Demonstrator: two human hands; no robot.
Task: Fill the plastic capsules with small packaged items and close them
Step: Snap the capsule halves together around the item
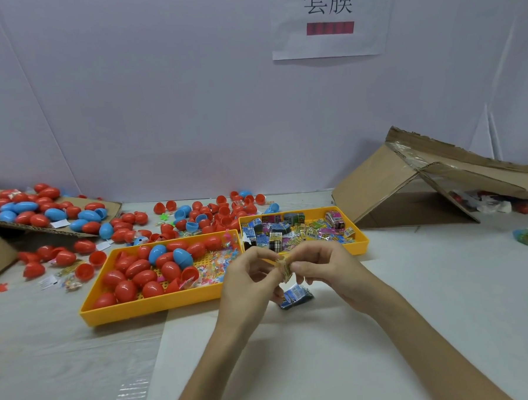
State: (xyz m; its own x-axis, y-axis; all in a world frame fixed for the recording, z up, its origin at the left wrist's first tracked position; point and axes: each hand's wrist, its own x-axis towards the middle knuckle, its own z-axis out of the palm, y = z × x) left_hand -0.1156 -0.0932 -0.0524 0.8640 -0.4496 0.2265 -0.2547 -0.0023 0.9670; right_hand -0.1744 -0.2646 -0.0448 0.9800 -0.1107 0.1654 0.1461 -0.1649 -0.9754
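The small packet (284, 267), a crinkled yellowish thing, sits right in the middle of the table (444, 282), lifted just off it. Both hands have it. The left hand (248, 280) pinches its nine o'clock edge between thumb and fingertips, and the right hand (327, 273) pinches its three o'clock edge the same way, with the other fingers curled under. The two sets of fingertips nearly meet over it.

Just at six o'clock from the packet, under the right hand's curled fingers, is a blue packet (295, 296); I cannot tell whether those fingers touch it or it lies free on the table.

At twelve o'clock from the hands stands a yellow tray (362, 241) heaped with packaged items (291, 229) in blue, purple and green wrappers. Touching it at its nine o'clock side is a second yellow tray (152, 306), holding red and blue capsules (138, 267), most shut, a few open halves, with clear bags of bits on its gridded floor.

Further off, loose capsules (214, 214) lie scattered from ten to twelve o'clock, and more are piled on a cardboard flap (110, 208) at far nine o'clock. At two o'clock a torn cardboard box (375, 188) lies on its side. A paper sign (328, 19) hangs on the wall at twelve o'clock.
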